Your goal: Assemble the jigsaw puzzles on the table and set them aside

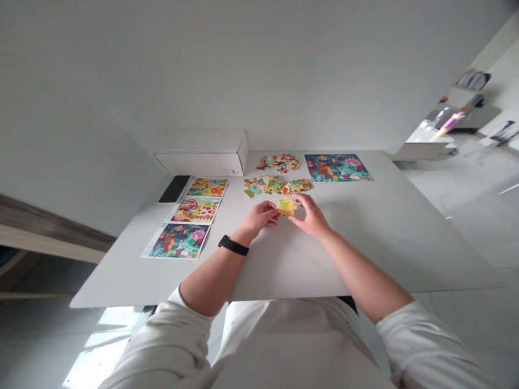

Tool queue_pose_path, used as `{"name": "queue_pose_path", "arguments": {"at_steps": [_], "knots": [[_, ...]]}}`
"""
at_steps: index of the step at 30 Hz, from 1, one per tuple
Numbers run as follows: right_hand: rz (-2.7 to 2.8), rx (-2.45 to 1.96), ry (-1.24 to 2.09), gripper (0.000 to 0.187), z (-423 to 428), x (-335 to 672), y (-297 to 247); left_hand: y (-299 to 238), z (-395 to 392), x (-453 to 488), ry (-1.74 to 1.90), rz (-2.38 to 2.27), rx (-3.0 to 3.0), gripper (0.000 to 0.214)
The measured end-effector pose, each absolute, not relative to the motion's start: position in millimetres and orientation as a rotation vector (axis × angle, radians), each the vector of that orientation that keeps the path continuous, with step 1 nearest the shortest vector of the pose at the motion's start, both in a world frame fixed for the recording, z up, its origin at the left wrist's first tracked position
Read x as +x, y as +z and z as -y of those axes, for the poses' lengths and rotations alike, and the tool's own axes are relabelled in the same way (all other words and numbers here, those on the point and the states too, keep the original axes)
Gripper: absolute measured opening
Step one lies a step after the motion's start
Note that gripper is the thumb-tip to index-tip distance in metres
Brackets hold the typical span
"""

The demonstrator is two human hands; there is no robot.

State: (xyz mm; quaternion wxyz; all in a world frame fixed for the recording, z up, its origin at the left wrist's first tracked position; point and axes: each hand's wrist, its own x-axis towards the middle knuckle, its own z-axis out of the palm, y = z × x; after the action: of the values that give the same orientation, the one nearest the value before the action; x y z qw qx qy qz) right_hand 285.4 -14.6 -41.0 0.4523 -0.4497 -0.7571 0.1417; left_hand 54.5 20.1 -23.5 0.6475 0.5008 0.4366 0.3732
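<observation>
My left hand (261,218), with a black band on its wrist, pinches the left edge of a yellow jigsaw puzzle piece (287,207) that has a green patch. On the piece's other side is my right hand (311,216), thumb and fingers spread around its right end; whether the fingertips touch it I cannot tell. Just beyond both hands lies a loose pile of puzzle pieces (275,185) in green, yellow and orange. A second pile of red and cream puzzle pieces (280,161) sits farther back.
A finished-looking dark blue puzzle (338,167) lies at the back right. To the left is a sheet with three printed pictures (190,210), a black phone (174,189) at its upper corner. A white box (203,154) stands against the wall at the back of the white table (385,232).
</observation>
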Motion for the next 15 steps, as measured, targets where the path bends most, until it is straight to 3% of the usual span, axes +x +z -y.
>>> {"name": "queue_pose_path", "arguments": {"at_steps": [7,15], "knots": [[1.552,-1.29,0.736,0.042,7.0,289.9,-49.9,-26.9,-15.0,60.2,0.839,-0.954,1.192,0.031],[1.454,-1.288,0.891,0.043,3.6,291.0,-51.5,-25.0,-14.0,61.1,0.848,-0.937,1.186,0.032]]}}
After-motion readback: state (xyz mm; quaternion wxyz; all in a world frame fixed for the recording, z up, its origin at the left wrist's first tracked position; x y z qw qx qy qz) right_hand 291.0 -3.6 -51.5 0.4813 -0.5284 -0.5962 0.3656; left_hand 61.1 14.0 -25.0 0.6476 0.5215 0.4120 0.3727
